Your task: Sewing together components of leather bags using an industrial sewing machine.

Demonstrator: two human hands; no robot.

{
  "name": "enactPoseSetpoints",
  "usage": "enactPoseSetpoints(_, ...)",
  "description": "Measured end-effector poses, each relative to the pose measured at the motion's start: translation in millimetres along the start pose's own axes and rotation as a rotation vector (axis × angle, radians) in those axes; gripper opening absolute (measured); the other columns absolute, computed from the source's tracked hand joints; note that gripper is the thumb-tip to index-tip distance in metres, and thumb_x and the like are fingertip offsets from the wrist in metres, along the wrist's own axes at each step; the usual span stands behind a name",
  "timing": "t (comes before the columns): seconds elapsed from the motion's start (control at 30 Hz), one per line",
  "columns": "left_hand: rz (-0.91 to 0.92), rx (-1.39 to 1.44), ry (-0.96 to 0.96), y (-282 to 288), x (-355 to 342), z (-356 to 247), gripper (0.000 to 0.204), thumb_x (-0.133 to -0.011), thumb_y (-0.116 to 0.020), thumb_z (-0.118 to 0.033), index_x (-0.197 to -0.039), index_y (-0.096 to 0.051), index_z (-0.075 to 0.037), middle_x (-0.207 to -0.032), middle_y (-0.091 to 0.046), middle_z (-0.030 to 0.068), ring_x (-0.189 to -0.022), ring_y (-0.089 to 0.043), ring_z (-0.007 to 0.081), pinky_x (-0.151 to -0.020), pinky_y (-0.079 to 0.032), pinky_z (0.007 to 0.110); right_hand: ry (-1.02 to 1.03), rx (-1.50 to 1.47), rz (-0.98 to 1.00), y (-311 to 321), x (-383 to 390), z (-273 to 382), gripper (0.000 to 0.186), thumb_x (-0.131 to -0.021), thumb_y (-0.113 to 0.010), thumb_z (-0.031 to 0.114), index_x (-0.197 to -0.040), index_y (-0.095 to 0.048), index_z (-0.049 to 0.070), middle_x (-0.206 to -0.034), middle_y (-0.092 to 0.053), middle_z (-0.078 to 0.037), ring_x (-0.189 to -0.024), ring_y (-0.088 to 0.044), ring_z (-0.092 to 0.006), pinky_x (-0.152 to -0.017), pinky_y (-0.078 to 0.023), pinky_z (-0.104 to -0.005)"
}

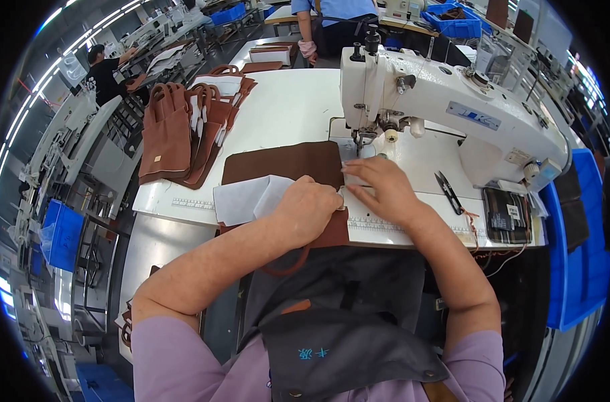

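A brown bag piece (285,163) with a white lining (241,201) lies on the white sewing table, its right edge close to the needle and presser foot (360,142) of a white sewing machine (439,90). My left hand (306,209) is closed, pinching the piece at its right edge beside the lining. Fingers of my right hand (383,187) stretch apart to the left and touch that same edge just below the presser foot. A reddish-brown lower part (328,231) with a strap handle (288,268) hangs over the table's front edge toward my lap.
Several brown handled bags (167,144) are stacked at the table's left. Right of my hand lie black thread snips (449,193) and a plaid pouch (506,216). A ruler strip (194,203) runs along the front edge. Blue bins (583,248) stand at right; another person (338,23) is behind the table.
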State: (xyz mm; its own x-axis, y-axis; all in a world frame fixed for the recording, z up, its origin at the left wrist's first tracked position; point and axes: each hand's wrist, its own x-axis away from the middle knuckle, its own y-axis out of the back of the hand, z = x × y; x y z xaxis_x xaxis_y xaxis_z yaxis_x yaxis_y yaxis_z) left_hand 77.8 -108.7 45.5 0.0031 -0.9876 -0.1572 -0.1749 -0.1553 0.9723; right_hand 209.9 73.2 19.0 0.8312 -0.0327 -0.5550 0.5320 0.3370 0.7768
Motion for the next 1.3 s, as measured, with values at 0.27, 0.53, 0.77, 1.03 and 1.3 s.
enactPoseSetpoints(0.27,-0.137,-0.210,-0.070,26,45,1,0.050,-0.075,-0.057,0.002,-0.125,-0.056,-0.004,-0.127,-0.061,0.0143,-0.121,-0.058,0.0275,-0.108,-0.037,0.048,-0.048,0.125,0.187,-20,24,30,0.038,-0.094,-0.059,0.018,-0.131,-0.061,0.007,-0.141,-0.057,-0.012,-0.136,-0.048,-0.0289,-0.113,-0.036,-0.0515)
enactPoseSetpoints(0.53,-0.170,-0.675,-0.093,67,27,-10,0.011,-0.073,-0.061,-0.011,-0.063,-0.065,-0.010,-0.064,-0.058,0.0053,-0.096,-0.065,0.0203,-0.115,-0.035,0.049,-0.031,0.113,0.182,-25,25,56,0.036,-0.094,-0.060,0.017,-0.128,-0.063,0.008,-0.140,-0.058,-0.008,-0.140,-0.043,-0.0350,-0.115,-0.030,-0.0581)
enactPoseSetpoints(0.77,-0.237,-0.606,-0.452,0,-24,42,0.013,-0.082,-0.063,-0.015,-0.093,-0.069,-0.008,-0.113,-0.067,0.0078,-0.124,-0.057,0.0205,-0.119,-0.029,0.051,-0.125,0.165,0.215,-25,42,77,0.031,-0.092,-0.062,0.019,-0.119,-0.066,0.005,-0.133,-0.061,-0.008,-0.136,-0.048,-0.0300,-0.116,-0.031,-0.0548)
enactPoseSetpoints(1.03,-0.411,-0.605,-0.381,6,-10,53,0.036,-0.092,-0.060,-0.019,-0.128,-0.060,-0.016,-0.144,-0.055,-0.0007,-0.130,-0.055,0.0164,-0.116,-0.028,0.047,-0.183,0.058,-0.145,-19,86,103,0.032,-0.084,-0.069,0.009,-0.116,-0.068,0.008,-0.114,-0.069,-0.006,-0.109,-0.064,-0.0245,-0.103,-0.041,-0.0449)
enactPoseSetpoints(1.3,-0.195,0.014,-0.081,24,82,31,0.049,-0.084,-0.071,-0.036,-0.124,-0.063,-0.009,-0.139,-0.058,0.0095,-0.132,-0.054,0.0274,-0.113,-0.034,0.048,-0.514,-0.597,-0.017,-50,110,105,0.028,-0.095,-0.065,0.019,-0.113,-0.066,-0.002,-0.099,-0.070,-0.013,-0.084,-0.067,-0.0248,-0.073,-0.053,-0.0339)
